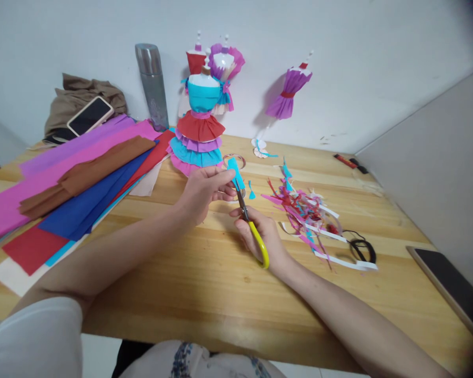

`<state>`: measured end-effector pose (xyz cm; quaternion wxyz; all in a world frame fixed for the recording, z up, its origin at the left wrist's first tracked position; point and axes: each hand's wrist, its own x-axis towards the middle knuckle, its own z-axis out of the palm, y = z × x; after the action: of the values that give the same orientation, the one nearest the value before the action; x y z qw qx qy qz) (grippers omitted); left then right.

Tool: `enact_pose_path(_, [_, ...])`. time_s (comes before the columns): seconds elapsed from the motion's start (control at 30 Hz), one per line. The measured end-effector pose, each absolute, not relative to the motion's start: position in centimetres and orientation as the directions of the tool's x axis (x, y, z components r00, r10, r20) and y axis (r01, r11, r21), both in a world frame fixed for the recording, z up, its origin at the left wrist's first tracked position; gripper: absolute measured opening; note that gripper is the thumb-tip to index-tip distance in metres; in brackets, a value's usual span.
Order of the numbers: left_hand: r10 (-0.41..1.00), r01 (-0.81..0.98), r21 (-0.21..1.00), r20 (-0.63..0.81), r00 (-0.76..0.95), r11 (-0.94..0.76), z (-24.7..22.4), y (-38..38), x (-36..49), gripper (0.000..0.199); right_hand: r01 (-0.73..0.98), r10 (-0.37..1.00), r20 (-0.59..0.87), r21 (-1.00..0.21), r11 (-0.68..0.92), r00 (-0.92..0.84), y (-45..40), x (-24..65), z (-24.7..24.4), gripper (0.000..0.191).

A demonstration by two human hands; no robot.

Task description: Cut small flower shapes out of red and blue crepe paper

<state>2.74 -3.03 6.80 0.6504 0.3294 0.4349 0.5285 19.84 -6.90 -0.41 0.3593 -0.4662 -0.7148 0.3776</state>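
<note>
My left hand pinches a small folded strip of turquoise paper between thumb and fingers. Yellow-handled scissors are gripped in my right hand, and their blades lie against the strip near my left fingertips. Just behind my left hand stands a small mannequin in a tiered dress of turquoise, red, purple and pink paper. A small turquoise scrap lies on the table right of the strip.
Coloured paper sheets spread over the left, with a phone on brown cloth and a bottle behind. Paper scraps and black cord lie right. Another phone rests at the right edge. More dressed mannequins stand by the wall.
</note>
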Motion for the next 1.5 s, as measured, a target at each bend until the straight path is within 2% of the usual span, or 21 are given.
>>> enact_pose_path(0.13, [0.97, -0.368, 0.898, -0.228, 0.082, 0.242, 6.89, -2.98, 2.69, 0.024, 0.399, 0.932, 0.163, -0.87, 0.29, -0.324, -6.98, 19.85, -0.46, 0.043])
enact_pose_path(0.4, [0.973, -0.42, 0.878, -0.216, 0.085, 0.232, 6.52, -3.09, 2.81, 0.021, 0.404, 0.941, 0.147, -0.874, 0.268, -0.305, -7.12, 19.81, -0.27, 0.046])
enact_pose_path(0.97, [0.974, -0.459, 0.86, -0.221, 0.058, 0.222, 6.25, -3.57, 3.14, 0.024, 0.384, 0.945, 0.138, -0.889, 0.25, -0.295, -7.26, 19.76, -0.43, 0.04])
enact_pose_path(1.5, [0.97, -0.46, 0.856, -0.237, 0.057, 0.236, 6.15, -3.61, 3.31, 0.029, 0.354, 0.938, 0.119, -0.905, 0.237, -0.325, -7.56, 19.73, -0.26, 0.047])
